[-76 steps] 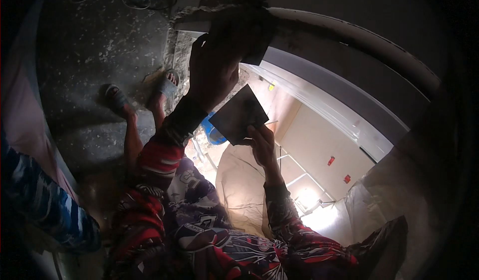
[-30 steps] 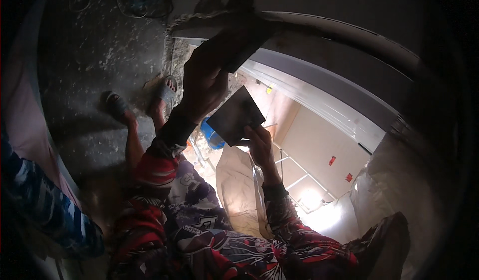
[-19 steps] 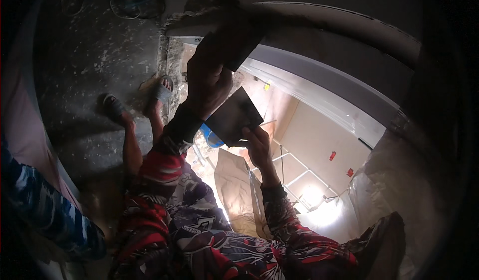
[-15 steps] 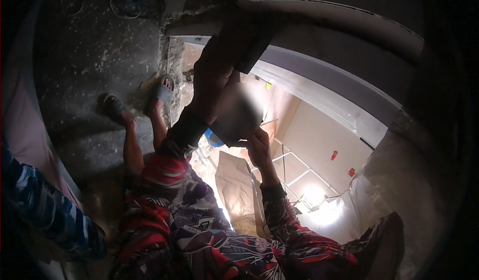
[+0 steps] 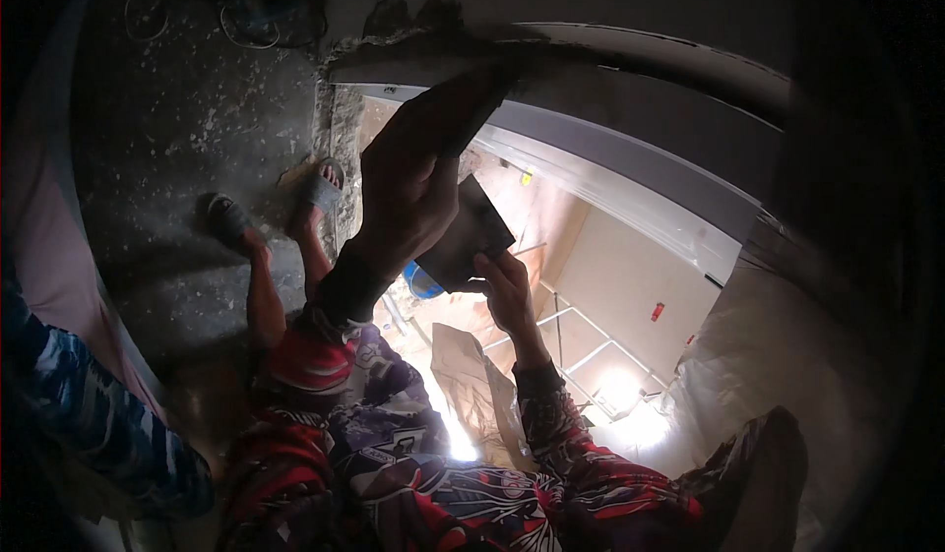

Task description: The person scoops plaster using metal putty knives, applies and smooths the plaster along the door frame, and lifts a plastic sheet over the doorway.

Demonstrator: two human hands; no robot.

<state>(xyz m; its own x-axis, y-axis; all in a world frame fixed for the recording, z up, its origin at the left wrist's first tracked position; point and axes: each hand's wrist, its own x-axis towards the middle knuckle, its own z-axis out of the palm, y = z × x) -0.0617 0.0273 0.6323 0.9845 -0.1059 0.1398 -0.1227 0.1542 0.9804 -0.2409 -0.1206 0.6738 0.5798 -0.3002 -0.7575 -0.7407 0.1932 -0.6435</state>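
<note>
My left hand [image 5: 404, 188] is raised in front of me and grips a flat dark trowel blade [image 5: 461, 109], whose tip lies against the rough plaster edge [image 5: 423, 45] above a doorway. Just below it my right hand [image 5: 507, 291] holds a dark square board [image 5: 463, 239] by its lower corner, tilted. Both of my sleeves are red and purple patterned. My feet in sandals [image 5: 320, 186] stand far below on a speckled grey floor.
A grey door frame [image 5: 640, 163] runs diagonally to the right. Below lie a blue bucket [image 5: 423, 281], a crumpled paper sack [image 5: 472, 385], a white metal frame [image 5: 581, 345] and a bright light [image 5: 620, 390]. Another person's blue patterned sleeve [image 5: 89, 424] is at the left.
My left hand has drawn the trowel a little down and left along the plaster edge. My right hand has kept the square board nearly still.
</note>
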